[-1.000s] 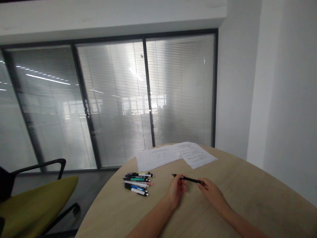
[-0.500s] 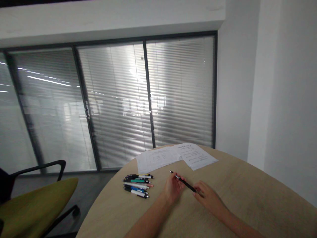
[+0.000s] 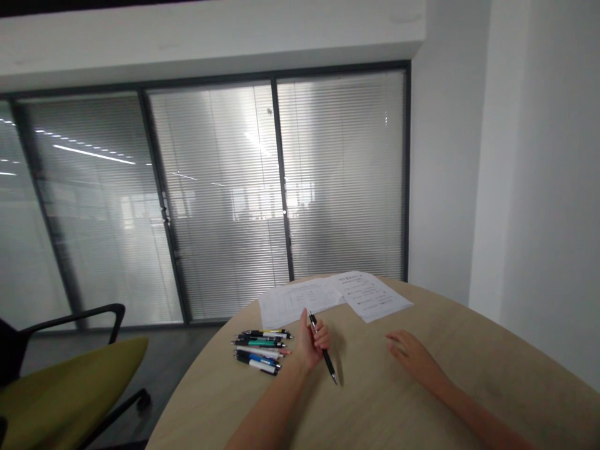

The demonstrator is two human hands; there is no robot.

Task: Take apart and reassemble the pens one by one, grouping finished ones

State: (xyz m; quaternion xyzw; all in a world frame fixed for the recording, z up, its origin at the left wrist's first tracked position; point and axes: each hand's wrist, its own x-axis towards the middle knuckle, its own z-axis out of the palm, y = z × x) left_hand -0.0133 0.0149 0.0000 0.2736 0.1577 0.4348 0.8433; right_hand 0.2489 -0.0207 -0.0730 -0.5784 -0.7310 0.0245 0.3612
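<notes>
My left hand (image 3: 312,342) is closed round a black pen (image 3: 323,351), which slants from upper left to lower right above the round wooden table (image 3: 375,400). Just left of that hand lies a row of several pens (image 3: 260,347) in black, green, blue and white. My right hand (image 3: 410,351) rests palm down on the table to the right, fingers stretched out and holding nothing.
Two printed paper sheets (image 3: 328,294) lie at the table's far edge. An olive office chair (image 3: 70,381) with black armrests stands at the lower left. Glass partitions with blinds (image 3: 225,200) are behind, and a white wall (image 3: 515,175) is on the right.
My right hand has let go of the black pen and moved right onto the table. My left hand has carried the pen left, towards the row of pens, and turned it steeper.
</notes>
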